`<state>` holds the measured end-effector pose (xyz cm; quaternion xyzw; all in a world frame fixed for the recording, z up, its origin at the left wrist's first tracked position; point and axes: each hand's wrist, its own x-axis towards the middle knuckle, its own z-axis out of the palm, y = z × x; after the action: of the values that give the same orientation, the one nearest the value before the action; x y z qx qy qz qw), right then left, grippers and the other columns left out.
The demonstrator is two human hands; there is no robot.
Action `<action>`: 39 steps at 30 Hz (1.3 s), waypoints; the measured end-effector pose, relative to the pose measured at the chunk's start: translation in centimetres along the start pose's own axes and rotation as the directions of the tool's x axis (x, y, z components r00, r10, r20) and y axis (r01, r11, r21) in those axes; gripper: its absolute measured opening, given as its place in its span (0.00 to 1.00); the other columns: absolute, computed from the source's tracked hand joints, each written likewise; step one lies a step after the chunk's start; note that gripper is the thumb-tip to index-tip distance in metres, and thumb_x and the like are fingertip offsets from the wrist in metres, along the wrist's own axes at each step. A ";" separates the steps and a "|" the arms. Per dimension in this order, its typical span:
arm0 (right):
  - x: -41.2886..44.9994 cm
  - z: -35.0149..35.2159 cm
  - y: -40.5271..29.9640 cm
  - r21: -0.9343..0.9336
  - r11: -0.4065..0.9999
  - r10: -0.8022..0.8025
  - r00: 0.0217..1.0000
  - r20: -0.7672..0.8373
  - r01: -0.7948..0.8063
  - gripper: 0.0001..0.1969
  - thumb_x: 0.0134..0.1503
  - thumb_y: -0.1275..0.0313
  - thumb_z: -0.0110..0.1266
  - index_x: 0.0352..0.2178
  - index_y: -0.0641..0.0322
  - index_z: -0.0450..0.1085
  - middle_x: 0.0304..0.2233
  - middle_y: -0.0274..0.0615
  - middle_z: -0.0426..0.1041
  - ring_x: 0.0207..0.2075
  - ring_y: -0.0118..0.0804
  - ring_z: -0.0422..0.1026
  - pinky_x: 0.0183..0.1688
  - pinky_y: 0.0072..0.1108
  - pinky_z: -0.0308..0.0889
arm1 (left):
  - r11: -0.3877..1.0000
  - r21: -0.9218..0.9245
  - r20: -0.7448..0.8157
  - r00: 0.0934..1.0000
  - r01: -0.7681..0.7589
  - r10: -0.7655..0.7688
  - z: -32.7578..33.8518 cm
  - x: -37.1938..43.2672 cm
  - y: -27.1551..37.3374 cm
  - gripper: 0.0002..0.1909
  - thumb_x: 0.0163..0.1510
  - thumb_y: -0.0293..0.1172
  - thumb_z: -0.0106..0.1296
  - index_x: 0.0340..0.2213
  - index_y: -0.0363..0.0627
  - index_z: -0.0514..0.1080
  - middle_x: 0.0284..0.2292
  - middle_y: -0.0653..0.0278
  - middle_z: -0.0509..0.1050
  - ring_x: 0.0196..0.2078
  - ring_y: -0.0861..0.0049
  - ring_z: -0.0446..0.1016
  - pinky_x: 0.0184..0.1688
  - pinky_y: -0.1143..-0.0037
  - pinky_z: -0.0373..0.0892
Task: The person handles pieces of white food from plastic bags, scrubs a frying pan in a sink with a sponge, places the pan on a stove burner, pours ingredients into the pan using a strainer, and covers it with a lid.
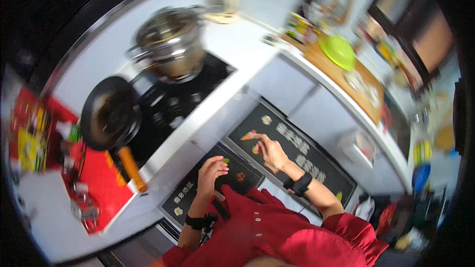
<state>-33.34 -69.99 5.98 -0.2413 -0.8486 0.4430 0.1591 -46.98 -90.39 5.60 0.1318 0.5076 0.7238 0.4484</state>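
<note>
My left hand is raised in front of my red shirt, fingers loosely curled and apart, with nothing in it. My right hand hangs in the air over a dark printed floor mat, one finger extended, also holding nothing. Each wrist wears a black band. Ahead and to the left, a dark frying pan with a wooden handle rests on the black gas stove. Behind it stands a steel pot with a glass lid. Neither hand touches the cookware.
White counter edges run along the stove and around the corner. To the right, a lime-green bowl sits on a wooden board. A white bin hangs on the cabinet front. Red matting and packages lie at left.
</note>
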 end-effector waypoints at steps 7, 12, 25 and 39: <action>-13.1 -16.3 10.5 -0.101 0.882 0.331 0.758 -0.562 -0.460 0.11 0.46 0.66 0.56 0.23 0.61 0.63 0.16 0.42 0.69 0.21 0.47 0.70 0.25 0.32 0.64 | 0.967 0.255 0.384 0.919 -0.009 -0.093 19.2 5.4 -7.5 0.13 0.54 0.29 0.42 0.40 0.35 0.65 0.30 0.61 0.70 0.32 0.77 0.70 0.37 0.78 0.68; -20.1 -23.4 18.3 -0.086 0.771 0.305 0.485 -0.819 -0.630 0.01 0.43 0.77 0.46 0.21 0.59 0.65 0.22 0.48 0.68 0.26 0.54 0.69 0.28 0.37 0.63 | 0.906 0.420 0.564 0.797 -0.051 -0.217 30.0 7.8 -11.4 0.11 0.55 0.27 0.41 0.39 0.37 0.66 0.28 0.62 0.71 0.30 0.80 0.71 0.36 0.80 0.67; -24.8 -40.8 29.3 0.235 0.467 0.603 0.113 -0.790 -0.852 0.25 0.41 0.73 0.54 0.45 0.53 0.64 0.36 0.53 0.69 0.41 0.51 0.67 0.44 0.32 0.63 | 0.828 0.556 0.759 0.452 -0.074 -0.469 46.8 19.2 -18.3 0.12 0.55 0.26 0.42 0.42 0.38 0.63 0.30 0.62 0.71 0.32 0.81 0.70 0.36 0.82 0.66; -20.7 -58.9 47.5 0.337 0.398 0.414 -0.161 -0.896 -0.853 0.15 0.45 0.63 0.54 0.33 0.62 0.68 0.35 0.52 0.66 0.41 0.51 0.65 0.41 0.35 0.63 | 0.728 0.682 0.610 0.602 -0.069 -0.515 58.2 27.5 -20.8 0.11 0.55 0.26 0.41 0.40 0.37 0.65 0.29 0.61 0.71 0.32 0.78 0.71 0.38 0.79 0.68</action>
<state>25.14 -18.28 -1.73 -0.8650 -0.3971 0.0538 0.3020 -14.10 -31.25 6.80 0.5023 0.4953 0.3075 0.6386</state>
